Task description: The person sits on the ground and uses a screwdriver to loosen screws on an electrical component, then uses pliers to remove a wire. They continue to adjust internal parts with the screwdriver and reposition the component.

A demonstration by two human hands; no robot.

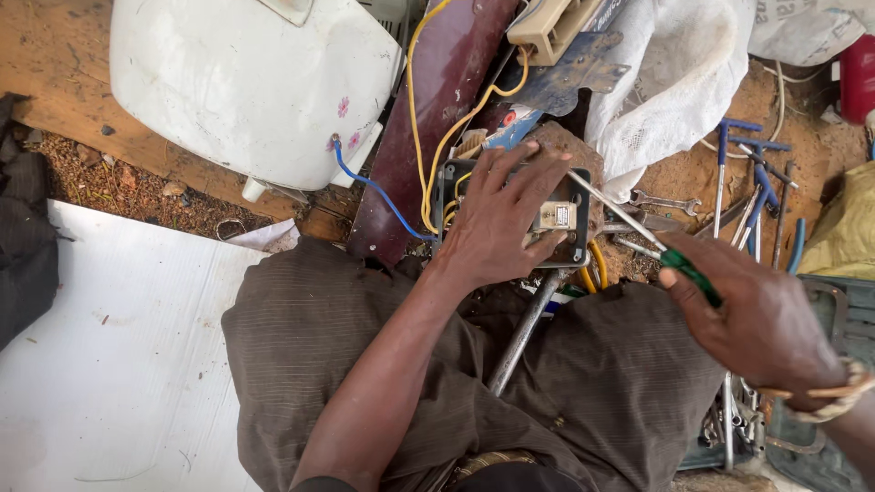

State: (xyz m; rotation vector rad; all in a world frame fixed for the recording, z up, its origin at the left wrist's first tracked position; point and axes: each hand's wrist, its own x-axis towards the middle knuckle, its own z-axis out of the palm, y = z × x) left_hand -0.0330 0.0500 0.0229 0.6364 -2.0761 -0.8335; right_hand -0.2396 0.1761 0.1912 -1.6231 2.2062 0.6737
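My left hand (497, 219) lies spread flat on a small dark electrical box (572, 219) with a pale component inside, pressing it down between my knees. Yellow wires (428, 137) and a blue wire (378, 189) run from the box up to the left. My right hand (756, 319) grips a green-handled screwdriver (629, 223) whose metal shaft points up-left, its tip at the box's top right edge beside my left fingers.
A white appliance shell (246, 82) and a maroon panel (437, 118) lie ahead. Blue-handled tools and a wrench (747, 191) rest on the dirt at right, near a white sack (674, 82). White sheet (118, 364) at left; a metal rod (524, 333) between my legs.
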